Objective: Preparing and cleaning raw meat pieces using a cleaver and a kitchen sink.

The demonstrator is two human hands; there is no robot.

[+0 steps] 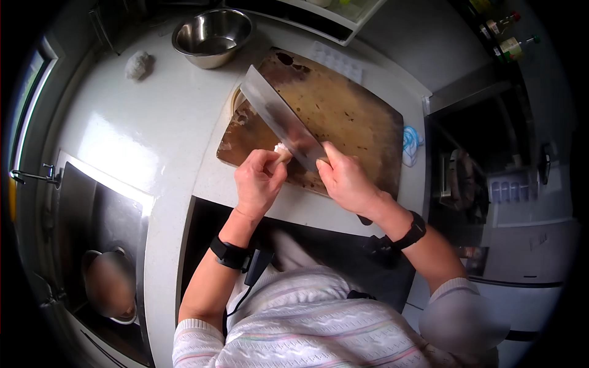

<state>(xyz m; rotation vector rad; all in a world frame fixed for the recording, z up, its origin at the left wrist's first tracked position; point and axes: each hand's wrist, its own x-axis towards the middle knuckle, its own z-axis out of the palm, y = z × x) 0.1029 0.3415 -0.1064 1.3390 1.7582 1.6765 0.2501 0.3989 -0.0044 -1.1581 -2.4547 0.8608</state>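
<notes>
A cleaver [280, 112] with a broad metal blade is in my right hand [347, 179], its blade slanting up and left over a stained wooden cutting board [359, 119]. Between the thumb and fingers of my left hand [262, 177] is a small pale piece of food [283, 151], perhaps raw meat, at the board's near left edge. The piece is close to the blade's lower edge; whether they touch I cannot tell. Part of the cleaver's handle is hidden by my right hand, its dark end showing below the palm.
A steel bowl [212, 39] and a crumpled plastic bag [137, 65] stand on the white counter [161, 106]. Behind the board lies a pale moulded tray [338, 62]; a blue-and-white cloth or bag [411, 145] is at its right. The sink [115, 216] at left holds a bowl with blurred contents.
</notes>
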